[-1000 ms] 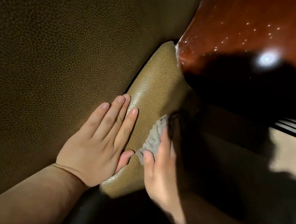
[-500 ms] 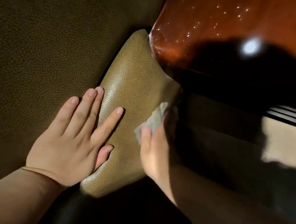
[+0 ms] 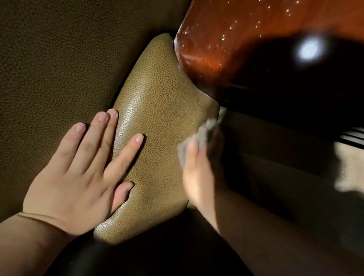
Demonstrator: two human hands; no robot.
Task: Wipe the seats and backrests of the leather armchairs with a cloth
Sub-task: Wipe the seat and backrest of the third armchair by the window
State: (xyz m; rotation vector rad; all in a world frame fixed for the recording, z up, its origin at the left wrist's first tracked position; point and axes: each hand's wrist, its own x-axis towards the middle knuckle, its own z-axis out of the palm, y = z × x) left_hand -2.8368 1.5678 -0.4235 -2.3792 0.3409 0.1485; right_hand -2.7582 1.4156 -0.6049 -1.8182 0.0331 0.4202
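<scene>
An olive-brown pebbled leather armchair fills the view. Its broad leather panel takes up the left half, and a raised padded leather edge runs down the middle. My left hand lies flat with straight fingers, spread across the panel and the padded edge. My right hand holds a small grey cloth against the right side of the padded edge. It is blurred. Most of the cloth is hidden under the fingers.
A glossy reddish-brown wooden surface with a lamp's reflection lies at the upper right, touching the padded edge's top. Dark shadow covers the right side, with a lit beige patch at the far right. Below the hands it is dark.
My right hand with the cloth has slid along the right side of the padded edge. My left hand has stayed flat, its fingers now more spread. The view has shifted slightly.
</scene>
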